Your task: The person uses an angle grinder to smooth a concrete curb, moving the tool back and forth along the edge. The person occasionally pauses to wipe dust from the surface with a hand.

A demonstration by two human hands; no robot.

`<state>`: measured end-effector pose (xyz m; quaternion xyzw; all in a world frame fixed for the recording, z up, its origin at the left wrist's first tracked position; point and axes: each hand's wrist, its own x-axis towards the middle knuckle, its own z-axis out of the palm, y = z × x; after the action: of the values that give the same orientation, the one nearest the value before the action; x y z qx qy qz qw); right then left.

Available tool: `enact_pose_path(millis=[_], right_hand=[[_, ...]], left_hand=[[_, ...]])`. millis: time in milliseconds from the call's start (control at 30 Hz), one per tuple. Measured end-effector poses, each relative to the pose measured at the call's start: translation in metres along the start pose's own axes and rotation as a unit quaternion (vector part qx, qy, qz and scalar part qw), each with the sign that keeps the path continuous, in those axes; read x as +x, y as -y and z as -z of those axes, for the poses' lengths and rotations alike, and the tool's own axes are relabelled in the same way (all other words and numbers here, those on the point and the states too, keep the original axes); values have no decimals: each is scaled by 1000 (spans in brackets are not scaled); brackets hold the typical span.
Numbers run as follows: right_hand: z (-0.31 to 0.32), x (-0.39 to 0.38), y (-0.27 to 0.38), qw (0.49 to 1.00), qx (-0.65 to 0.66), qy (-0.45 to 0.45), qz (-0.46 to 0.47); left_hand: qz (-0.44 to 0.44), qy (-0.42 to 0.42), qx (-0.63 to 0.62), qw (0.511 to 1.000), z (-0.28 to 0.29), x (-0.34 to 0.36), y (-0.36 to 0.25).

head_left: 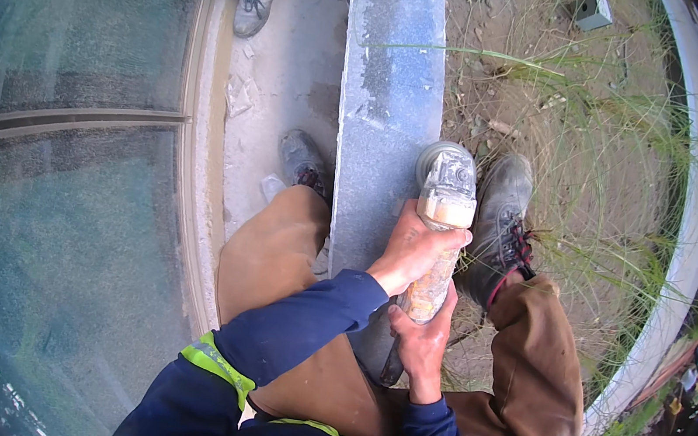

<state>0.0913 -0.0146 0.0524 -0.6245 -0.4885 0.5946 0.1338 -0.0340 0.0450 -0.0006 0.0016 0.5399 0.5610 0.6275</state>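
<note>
Dust-caked pale-orange angle grinder (427, 294) is sitting at right edge of long grey-blue stone-like slab (383, 161).
Bare left hand (417, 249): fingers wrapping its front body. Bare right hand (424, 338): fingers wrapping its rear.

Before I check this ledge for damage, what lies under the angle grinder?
Beside the angle grinder, the grey ledge shows on the left, dirt on the right; its head overlaps the ledge's right edge. The surface directly beneath is covered, so contact cannot be judged.
</note>
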Motion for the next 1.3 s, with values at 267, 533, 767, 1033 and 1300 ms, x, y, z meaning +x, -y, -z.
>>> enact_pose_path(millis=[267, 533, 767, 1033, 1300], right_hand=[[1, 1, 0, 999, -40, 13, 22], [2, 3, -7, 1000, 6, 5, 8], [-1, 11, 9, 1000, -19, 8, 9], [-6, 15, 10, 999, -42, 7, 18], [-38, 22, 29, 991, -95, 70, 57]], left_hand=[[7, 7, -24, 1000, 7, -2, -6], [15, -3, -15, 1000, 0, -2, -7], [0, 0, -31, 1000, 5, 5, -11], [-2, 27, -29, 999, 8, 4, -28], [-50, -65, -55, 995, 57, 1, -41]])
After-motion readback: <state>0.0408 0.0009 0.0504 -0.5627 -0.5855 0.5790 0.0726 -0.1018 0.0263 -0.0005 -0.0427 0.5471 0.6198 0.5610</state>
